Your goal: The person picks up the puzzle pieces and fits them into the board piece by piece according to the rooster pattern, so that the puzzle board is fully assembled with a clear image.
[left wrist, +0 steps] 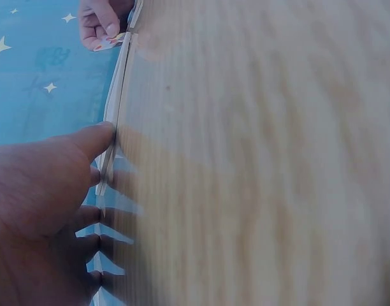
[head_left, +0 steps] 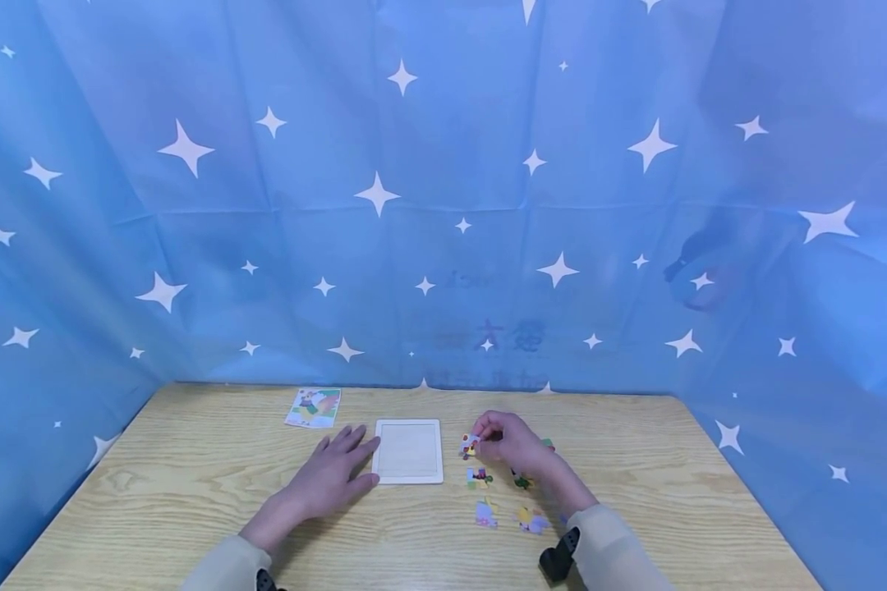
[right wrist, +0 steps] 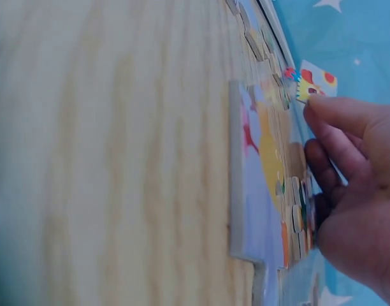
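My left hand point(head_left: 331, 476) lies with fingers spread, thumb and index finger at the left edge of a white square puzzle frame point(head_left: 440, 460). In the left wrist view, the thumb of the left hand point(left wrist: 39, 197) touches the frame's edge. Between thumb and fingers, my right hand point(head_left: 516, 447) pinches a puzzle piece point(head_left: 468, 446) just right of the frame. The right wrist view shows this puzzle piece point(right wrist: 321, 80) raised and tilted, with red, yellow and white print. Below it on the table lie a colourful piece point(head_left: 478, 478) and a lilac piece point(head_left: 486, 515).
More puzzle pieces point(head_left: 532, 520) lie under and near the right forearm, which partly hides some. A printed picture card point(head_left: 314, 408) lies at the back left of the wooden table point(head_left: 399, 542). A blue starry curtain point(head_left: 443, 246) hangs behind and at both sides.
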`<state>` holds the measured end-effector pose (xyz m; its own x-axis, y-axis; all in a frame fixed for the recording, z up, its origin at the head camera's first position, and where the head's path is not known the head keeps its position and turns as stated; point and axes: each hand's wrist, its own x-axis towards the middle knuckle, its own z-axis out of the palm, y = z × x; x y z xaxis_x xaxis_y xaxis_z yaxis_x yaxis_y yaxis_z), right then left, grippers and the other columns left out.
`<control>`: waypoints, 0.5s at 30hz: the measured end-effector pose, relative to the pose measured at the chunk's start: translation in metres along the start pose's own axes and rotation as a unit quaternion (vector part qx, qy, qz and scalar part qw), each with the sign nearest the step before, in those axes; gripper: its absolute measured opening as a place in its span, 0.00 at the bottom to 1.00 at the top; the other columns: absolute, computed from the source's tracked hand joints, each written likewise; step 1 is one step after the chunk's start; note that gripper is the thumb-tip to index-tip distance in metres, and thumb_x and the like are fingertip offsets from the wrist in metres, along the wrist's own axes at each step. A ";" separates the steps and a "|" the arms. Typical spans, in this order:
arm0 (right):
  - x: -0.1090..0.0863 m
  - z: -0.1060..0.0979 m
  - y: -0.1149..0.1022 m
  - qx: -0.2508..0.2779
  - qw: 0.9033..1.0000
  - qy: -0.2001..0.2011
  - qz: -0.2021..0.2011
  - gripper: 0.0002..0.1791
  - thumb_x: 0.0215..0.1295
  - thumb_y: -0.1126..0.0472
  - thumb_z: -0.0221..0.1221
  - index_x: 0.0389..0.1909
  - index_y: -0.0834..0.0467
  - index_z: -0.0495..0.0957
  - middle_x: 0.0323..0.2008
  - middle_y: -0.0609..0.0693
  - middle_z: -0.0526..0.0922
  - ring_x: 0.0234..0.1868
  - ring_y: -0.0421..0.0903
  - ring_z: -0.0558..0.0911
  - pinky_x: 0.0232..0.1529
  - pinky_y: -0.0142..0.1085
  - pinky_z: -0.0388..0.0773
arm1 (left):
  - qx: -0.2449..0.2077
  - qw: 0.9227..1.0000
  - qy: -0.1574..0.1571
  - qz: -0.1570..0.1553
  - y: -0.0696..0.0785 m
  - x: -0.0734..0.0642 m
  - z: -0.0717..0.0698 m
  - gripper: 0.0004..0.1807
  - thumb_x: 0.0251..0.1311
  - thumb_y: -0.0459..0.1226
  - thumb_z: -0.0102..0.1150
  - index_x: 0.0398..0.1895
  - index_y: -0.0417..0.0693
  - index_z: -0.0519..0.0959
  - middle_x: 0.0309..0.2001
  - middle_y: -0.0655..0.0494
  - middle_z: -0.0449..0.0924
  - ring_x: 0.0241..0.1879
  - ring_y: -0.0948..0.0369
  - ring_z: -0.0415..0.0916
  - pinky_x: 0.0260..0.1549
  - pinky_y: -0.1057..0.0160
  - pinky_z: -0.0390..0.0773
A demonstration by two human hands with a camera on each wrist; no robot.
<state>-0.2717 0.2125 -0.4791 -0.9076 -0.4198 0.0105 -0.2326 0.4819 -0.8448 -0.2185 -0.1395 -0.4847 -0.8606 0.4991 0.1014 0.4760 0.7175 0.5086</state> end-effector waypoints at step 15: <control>0.009 0.004 -0.007 0.007 0.992 0.115 0.042 0.03 0.67 0.67 0.66 0.40 0.59 0.83 0.33 0.48 0.83 0.36 0.45 0.79 0.38 0.39 0.78 | -0.001 1.000 -0.003 -0.003 0.003 -0.001 -0.002 0.33 0.74 0.48 0.58 0.74 0.38 0.69 0.75 0.31 0.59 0.75 0.32 0.51 0.67 0.26 0.50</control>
<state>-0.2768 0.2019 -0.4749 -0.9797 -0.1911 0.0611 -0.1501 0.4965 -0.8549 -0.2165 -0.1388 -0.4815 -0.8621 0.4979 0.0940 0.4712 0.7194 0.5103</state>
